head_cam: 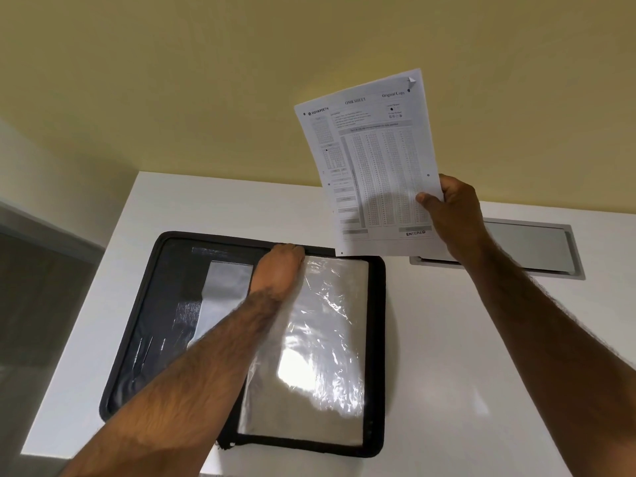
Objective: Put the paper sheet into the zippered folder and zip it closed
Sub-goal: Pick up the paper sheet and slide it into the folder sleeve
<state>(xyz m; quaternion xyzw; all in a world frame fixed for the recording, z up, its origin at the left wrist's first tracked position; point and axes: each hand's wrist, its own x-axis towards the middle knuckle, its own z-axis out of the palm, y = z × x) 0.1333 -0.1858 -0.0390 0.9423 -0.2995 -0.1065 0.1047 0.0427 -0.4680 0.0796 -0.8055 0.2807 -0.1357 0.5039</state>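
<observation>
The right hand (451, 215) pinches the paper sheet (371, 163) by its lower corner, upright above the far edge of the open zippered folder (165, 304) on the table (464, 339), while the left hand (278, 266) presses flat by the plastic sleeve (323, 339) directly below.

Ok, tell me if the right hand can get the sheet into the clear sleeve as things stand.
Probably yes: the right hand holds the sheet above the open folder, and the left hand is at the clear sleeve's top edge.
</observation>
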